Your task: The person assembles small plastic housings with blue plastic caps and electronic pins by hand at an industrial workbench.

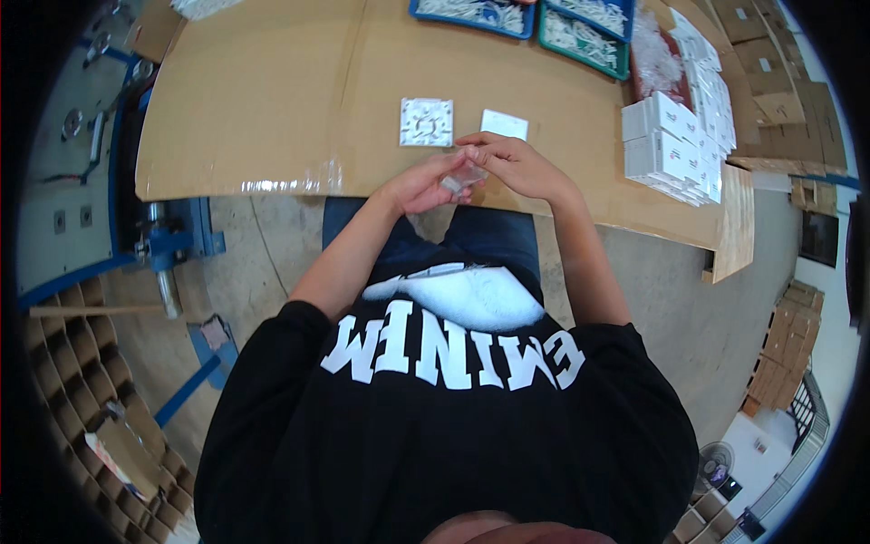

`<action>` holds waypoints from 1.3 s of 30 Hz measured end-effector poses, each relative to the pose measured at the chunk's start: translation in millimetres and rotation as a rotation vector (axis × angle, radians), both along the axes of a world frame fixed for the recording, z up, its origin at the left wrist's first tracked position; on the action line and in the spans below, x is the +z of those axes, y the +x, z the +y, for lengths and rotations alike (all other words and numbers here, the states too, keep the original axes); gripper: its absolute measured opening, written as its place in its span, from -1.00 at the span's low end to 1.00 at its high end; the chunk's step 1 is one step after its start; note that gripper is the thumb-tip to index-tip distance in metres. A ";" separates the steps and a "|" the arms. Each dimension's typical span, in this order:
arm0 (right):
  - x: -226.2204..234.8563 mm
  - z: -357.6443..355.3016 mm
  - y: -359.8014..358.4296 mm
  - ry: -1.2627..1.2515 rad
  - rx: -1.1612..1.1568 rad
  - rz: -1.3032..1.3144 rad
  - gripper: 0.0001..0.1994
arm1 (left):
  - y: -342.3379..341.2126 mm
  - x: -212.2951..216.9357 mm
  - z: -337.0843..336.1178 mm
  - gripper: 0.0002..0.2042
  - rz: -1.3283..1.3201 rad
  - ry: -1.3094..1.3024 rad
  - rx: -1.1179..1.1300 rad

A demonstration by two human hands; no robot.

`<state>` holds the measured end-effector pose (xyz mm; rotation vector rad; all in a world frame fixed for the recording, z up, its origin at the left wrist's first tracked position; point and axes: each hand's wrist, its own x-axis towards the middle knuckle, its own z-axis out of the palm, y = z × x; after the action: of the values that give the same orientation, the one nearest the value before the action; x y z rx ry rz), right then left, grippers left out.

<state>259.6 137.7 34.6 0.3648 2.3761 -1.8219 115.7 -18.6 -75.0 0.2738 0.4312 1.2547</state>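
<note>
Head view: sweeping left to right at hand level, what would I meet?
Blue-framed machine → left hand → clear plastic piece → right hand → white boxes → brown cartons.

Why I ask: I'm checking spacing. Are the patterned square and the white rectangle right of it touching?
Apart. The head view shows brown cardboard between the patterned square and the white rectangle.

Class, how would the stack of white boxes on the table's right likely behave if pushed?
The stack of white boxes probably won't roll, given its flat faces. Crisp, straight edges suggest fairly stiff walls. Piled as separate boxes, it might slide apart.
</note>
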 end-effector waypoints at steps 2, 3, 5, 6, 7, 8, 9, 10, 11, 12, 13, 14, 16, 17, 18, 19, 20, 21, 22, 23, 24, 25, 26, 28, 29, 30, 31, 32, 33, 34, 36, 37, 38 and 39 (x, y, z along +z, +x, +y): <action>5.5 12.7 2.9 0.011 -0.092 -0.036 -0.59 | 1.8 4.8 2.6 -0.51 0.016 -0.007 0.001; 2.7 23.2 5.6 0.034 -0.146 -0.008 -0.63 | 0.8 7.4 3.9 -0.45 -0.042 -0.015 -0.034; -4.1 48.6 9.4 0.073 -0.211 0.031 -0.66 | 1.2 8.8 5.2 -0.35 -0.087 -0.027 -0.063; -9.5 64.0 10.5 0.117 -0.291 0.044 -0.69 | 1.5 8.8 4.8 -0.35 -0.075 -0.013 -0.070; -11.8 78.3 12.3 0.160 -0.374 0.054 -0.72 | 3.0 8.1 3.8 -0.36 -0.089 -0.050 -0.062; -13.4 94.0 12.7 0.171 -0.381 0.064 -0.72 | 3.0 6.4 3.4 -0.37 -0.103 -0.089 -0.051; -14.5 108.5 10.2 0.213 -0.466 0.087 -0.74 | 1.1 2.7 1.7 -0.39 -0.126 -0.053 -0.063; -17.5 127.3 11.4 0.257 -0.557 0.107 -0.75 | 2.1 5.4 2.8 -0.39 -0.119 -0.044 -0.072; -25.8 151.3 10.6 0.265 -0.564 0.116 -0.75 | 2.8 7.9 3.4 -0.39 -0.114 -0.051 -0.056; -39.7 182.3 15.3 0.358 -0.609 0.168 -0.76 | 4.6 10.8 6.6 -0.39 -0.111 -0.058 -0.050; -45.9 206.5 15.8 0.446 -0.642 0.220 -0.78 | 5.3 11.5 7.5 -0.39 -0.106 -0.053 -0.056; -45.3 221.9 11.9 0.445 -0.642 0.225 -0.78 | 4.3 9.6 6.7 -0.39 -0.116 -0.057 -0.051; -41.8 249.1 3.3 0.687 -0.790 0.130 -0.77 | 1.1 8.4 8.7 -0.40 -0.135 -0.061 -0.045; -39.4 263.1 -1.0 0.689 -0.793 0.135 -0.77 | 1.0 8.9 10.4 -0.38 -0.128 -0.075 -0.038; -36.1 273.5 -8.4 0.751 -0.828 0.126 -0.78 | 0.7 10.7 10.6 -0.38 -0.124 -0.074 -0.035; -34.8 280.9 -14.4 0.812 -0.864 0.116 -0.79 | 0.3 13.0 10.7 -0.37 -0.126 -0.075 -0.043; -33.8 287.9 -20.3 0.811 -0.864 0.121 -0.79 | -0.6 14.2 10.6 -0.37 -0.127 -0.076 -0.052; -29.5 293.4 -29.1 0.873 -0.885 0.103 -0.79 | -1.0 13.9 10.5 -0.35 -0.136 -0.064 -0.059; -23.9 295.3 -37.6 0.935 -0.905 0.085 -0.80 | -1.7 14.0 10.2 -0.35 -0.132 -0.064 -0.055; -23.0 306.6 -48.8 0.955 -0.899 0.064 -0.80 | -1.7 14.4 10.4 -0.36 -0.124 -0.066 -0.061; -21.2 311.9 -57.9 0.952 -0.900 0.069 -0.80 | -1.7 16.5 11.4 -0.37 -0.116 -0.067 -0.069; -20.0 316.5 -66.8 0.998 -0.903 0.050 -0.79 | -1.8 14.2 12.2 -0.37 -0.126 -0.067 -0.073; -18.6 320.8 -74.1 1.044 -0.907 0.031 -0.79 | -1.7 13.3 12.9 -0.37 -0.121 -0.068 -0.071; -19.8 330.5 -84.9 1.052 -0.869 -0.010 -0.79 | -1.2 13.0 14.4 -0.35 -0.147 -0.092 -0.075; -22.4 333.3 -89.7 1.188 -0.837 -0.046 -0.80 | -1.1 12.8 15.1 -0.35 -0.142 -0.101 -0.077; -25.5 332.3 -94.2 1.320 -0.795 -0.084 -0.80 | -1.4 13.2 14.2 -0.35 -0.141 -0.105 -0.073; -26.6 333.5 -101.1 1.311 -0.789 -0.156 -0.81 | -2.1 13.6 13.8 -0.35 -0.139 -0.098 -0.069; -27.4 334.4 -104.3 1.308 -0.787 -0.155 -0.81 | -2.9 13.6 13.5 -0.35 -0.136 -0.091 -0.066; -27.7 339.2 -105.9 1.309 -0.792 -0.166 -0.81 | -2.8 13.2 14.3 -0.35 -0.138 -0.090 -0.067; -27.7 343.7 -106.8 1.310 -0.797 -0.177 -0.80 | -3.0 12.6 15.0 -0.35 -0.138 -0.095 -0.070; -29.0 348.3 -110.1 1.323 -0.797 -0.191 -0.82 | -3.8 12.9 15.8 -0.35 -0.139 -0.099 -0.071; -29.2 349.1 -111.1 1.334 -0.796 -0.203 -0.83 | -4.7 13.9 15.4 -0.35 -0.138 -0.095 -0.071; -28.3 350.4 -111.8 1.335 -0.796 -0.202 -0.83 | -5.1 15.3 15.7 -0.35 -0.135 -0.091 -0.072; -29.3 354.5 -110.2 1.314 -0.799 -0.126 -0.83 | -4.4 16.8 15.7 -0.35 -0.136 -0.089 -0.075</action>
<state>149.4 492.3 5.3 1.5976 3.1624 0.0691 111.3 -2.9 -58.2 0.1272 0.3556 1.1695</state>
